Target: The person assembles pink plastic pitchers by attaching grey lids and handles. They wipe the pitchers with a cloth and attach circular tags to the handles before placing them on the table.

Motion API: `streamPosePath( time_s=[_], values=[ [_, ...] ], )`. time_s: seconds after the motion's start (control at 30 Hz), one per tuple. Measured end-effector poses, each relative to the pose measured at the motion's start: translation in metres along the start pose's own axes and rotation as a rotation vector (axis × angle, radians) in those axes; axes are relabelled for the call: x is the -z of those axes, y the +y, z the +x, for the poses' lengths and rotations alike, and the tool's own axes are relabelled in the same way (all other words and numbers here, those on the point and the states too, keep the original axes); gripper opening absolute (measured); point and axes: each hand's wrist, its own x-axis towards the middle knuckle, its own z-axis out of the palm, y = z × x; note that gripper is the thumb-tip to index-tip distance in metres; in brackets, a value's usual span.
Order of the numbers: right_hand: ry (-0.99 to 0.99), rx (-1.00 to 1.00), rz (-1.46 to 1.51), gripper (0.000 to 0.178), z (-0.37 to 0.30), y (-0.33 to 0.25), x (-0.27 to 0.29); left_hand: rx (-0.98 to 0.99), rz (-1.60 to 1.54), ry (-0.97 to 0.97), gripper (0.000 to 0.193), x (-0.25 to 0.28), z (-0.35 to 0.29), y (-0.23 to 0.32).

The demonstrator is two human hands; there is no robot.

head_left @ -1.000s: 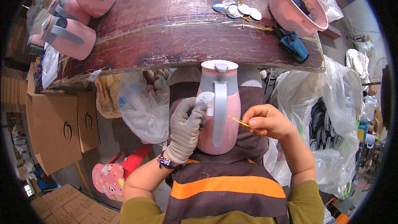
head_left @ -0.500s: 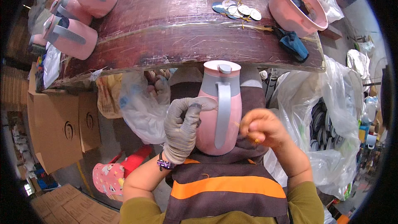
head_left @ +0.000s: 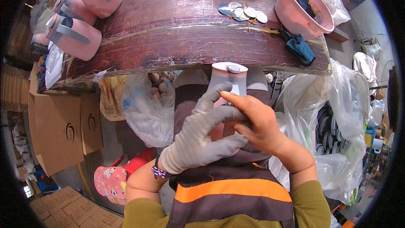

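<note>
Pitcher (head_left: 239, 83) of pink and pale-grey plastic rests on the dark-clothed lap (head_left: 185, 101), near the dark-red wooden surface (head_left: 152, 46). I see the grey-gloved left hand (head_left: 202, 133) spread open over it; the bare right hand (head_left: 259, 120) bends its fingers, though I cannot tell what they grip. Neither seems to steady the pitcher, so I judge a knock could tip it.

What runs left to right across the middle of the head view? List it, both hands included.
Brown cardboard box → clear plastic bag → gloved left hand → bare right hand → plastic bag of grey round parts.
</note>
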Motion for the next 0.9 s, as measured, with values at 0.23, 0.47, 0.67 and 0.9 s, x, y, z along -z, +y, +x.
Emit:
streamPosePath(
  time_s=[0.23,0.47,0.67,0.9],
  values=[
    [0.472,-0.450,0.510,0.019,-0.012,0.030,-0.004,0.536,-0.644,0.302,0.027,-0.004,-0.005,-0.010],
    [0.684,-0.514,0.518,0.022,-0.011,0.084,-0.006,0.684,-0.730,-0.073,0.032,-0.035,-0.020,-0.008],
    [0.623,-0.566,0.749,0.019,-0.037,0.099,0.005,0.641,-0.545,0.169,0.021,-0.004,-0.040,0.002],
    [0.210,-0.601,0.722,0.017,-0.054,0.063,-0.002,-0.045,-0.427,0.615,0.023,0.076,-0.008,0.002]
  ],
)
